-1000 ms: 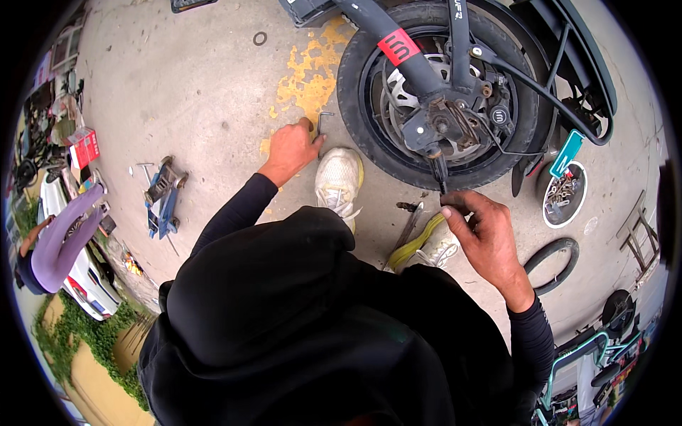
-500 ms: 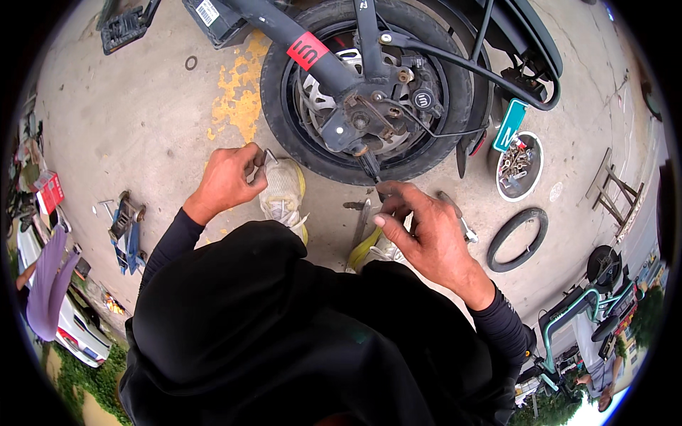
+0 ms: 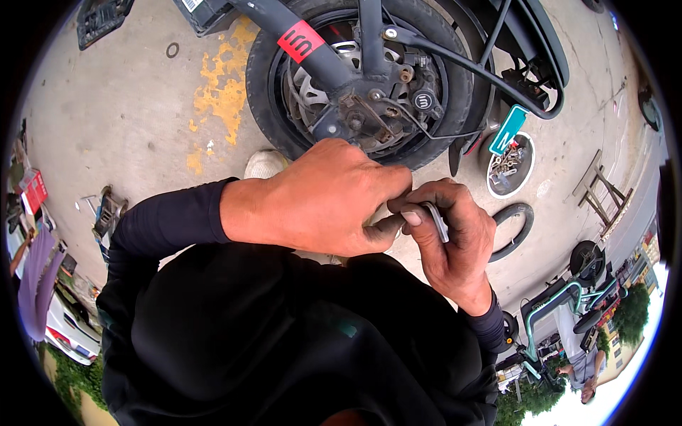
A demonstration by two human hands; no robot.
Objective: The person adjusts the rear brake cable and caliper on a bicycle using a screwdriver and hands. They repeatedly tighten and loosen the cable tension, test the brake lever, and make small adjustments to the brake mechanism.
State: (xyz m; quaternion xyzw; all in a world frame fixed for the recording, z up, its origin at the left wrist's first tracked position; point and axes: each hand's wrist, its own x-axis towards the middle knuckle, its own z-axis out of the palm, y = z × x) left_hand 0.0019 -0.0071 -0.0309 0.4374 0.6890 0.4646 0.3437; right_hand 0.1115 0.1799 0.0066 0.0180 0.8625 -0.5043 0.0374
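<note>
My left hand (image 3: 320,199) reaches across in front of me, its fingers pinched together against the fingertips of my right hand. Whatever lies between the left fingertips is hidden. In my right hand (image 3: 462,245), closed, a small flat grey metal piece (image 3: 437,222) sticks out between thumb and fingers. Just beyond my hands stands a wheel with a black tyre (image 3: 264,99), a brake disc (image 3: 307,91) and a dark frame arm (image 3: 312,57) with a red patch. My left forearm and hand cover part of a pale shoe (image 3: 266,163).
To the right, a white-rimmed bucket (image 3: 531,167) holds many bolts and metal bits, with a black rubber ring (image 3: 522,231) below it. A wooden frame (image 3: 604,195) lies farther right. A metal tool (image 3: 106,213) rests on the left floor.
My left hand has moved right to meet my right hand, which has drawn back slightly from the wheel. A small metal piece earlier at my left fingertips; a flat one now shows in my right hand.
</note>
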